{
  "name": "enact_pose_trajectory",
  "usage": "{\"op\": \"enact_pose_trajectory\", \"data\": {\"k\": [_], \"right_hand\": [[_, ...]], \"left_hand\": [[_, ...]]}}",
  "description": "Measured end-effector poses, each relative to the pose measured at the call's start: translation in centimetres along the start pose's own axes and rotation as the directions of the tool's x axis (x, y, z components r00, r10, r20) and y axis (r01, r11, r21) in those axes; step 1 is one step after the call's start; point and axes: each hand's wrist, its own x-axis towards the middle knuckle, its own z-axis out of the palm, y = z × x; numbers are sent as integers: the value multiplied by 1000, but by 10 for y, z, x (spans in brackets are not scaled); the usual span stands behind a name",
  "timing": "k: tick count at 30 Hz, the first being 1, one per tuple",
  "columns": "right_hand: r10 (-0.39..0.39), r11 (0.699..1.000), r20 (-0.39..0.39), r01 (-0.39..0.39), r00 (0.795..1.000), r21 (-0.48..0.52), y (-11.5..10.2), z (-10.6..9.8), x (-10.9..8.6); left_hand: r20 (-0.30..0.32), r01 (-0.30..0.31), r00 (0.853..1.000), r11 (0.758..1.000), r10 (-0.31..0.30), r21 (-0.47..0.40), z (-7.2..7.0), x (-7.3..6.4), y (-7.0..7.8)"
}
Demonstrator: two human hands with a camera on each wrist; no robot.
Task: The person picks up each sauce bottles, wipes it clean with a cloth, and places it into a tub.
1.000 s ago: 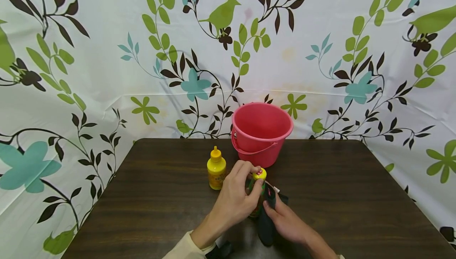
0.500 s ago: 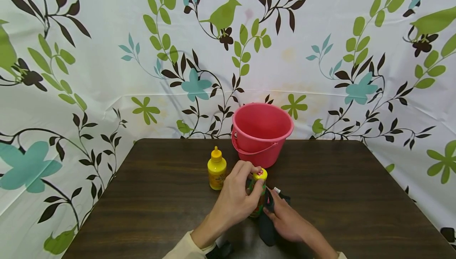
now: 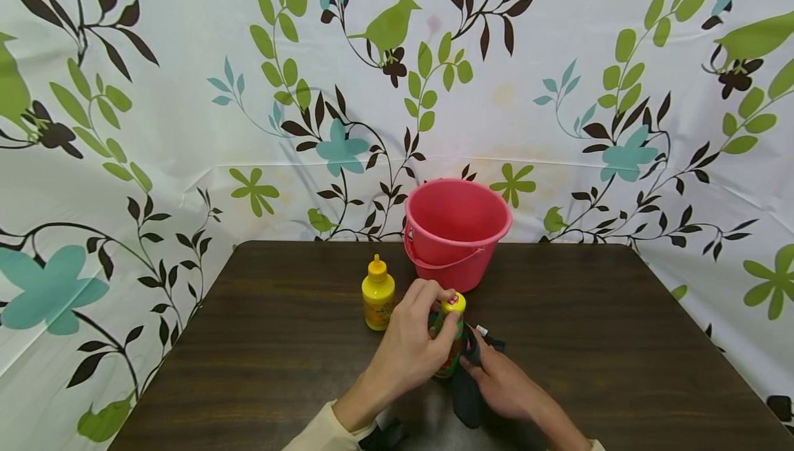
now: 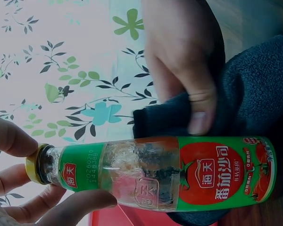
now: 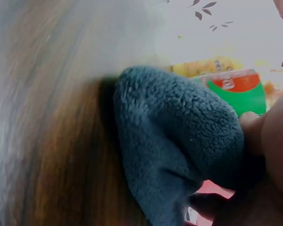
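Note:
A glass ketchup bottle (image 4: 146, 169) with a green and red label and a yellow cap stands upright on the table (image 3: 279, 361). My left hand (image 3: 412, 337) grips it from above, with fingers and thumb round the cap and neck. On the bottle's right side, my right hand (image 3: 505, 383) holds a dark grey fleecy cloth (image 5: 179, 127), thumb on top of a fold. That cloth lies against the lower part of the bottle and wraps behind it, as the left wrist view shows. One end hangs down toward the near side. In the head view, the left hand covers much of the bottle.
Left of the bottle stands a yellow squeeze bottle (image 3: 378, 297) with a pointed nozzle. Behind the hands is a pink bucket (image 3: 434, 247), its handle hanging down in front. A patterned curtain (image 3: 186, 92) hangs behind the table's far edge.
My right hand has shifted slightly along the bottle with the cloth, whose folds have changed shape. The left hand and the ketchup bottle stay in place.

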Motion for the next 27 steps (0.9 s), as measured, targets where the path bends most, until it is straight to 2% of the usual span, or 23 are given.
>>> {"op": "enact_pose_trajectory", "data": {"k": [5,9,13,16,22,27], "right_hand": [[-9,992,-22,12,1000,125,-6,-2,-3],[18,978,-69,-3,997,208,-13,-3,-3],[57,952,-105,-22,993,306,-20,-5,-2],[56,932,-117,-10,992,363,-26,-9,-3],[-5,916,-149,64,989,395,-41,-19,-7],[-29,913,-224,117,974,391,-52,-26,-11]], "left_hand": [[2,4,1000,1000,-4,-4,0,-1,-1],[0,4,1000,1000,-4,-3,0,-1,-1],[2,4,1000,1000,-4,-1,0,-1,-1],[4,4,1000,1000,-4,-4,0,-1,-1],[-1,-6,1000,1000,6,-9,0,0,-1],[-13,-23,1000,1000,23,11,1,0,-2]]}}
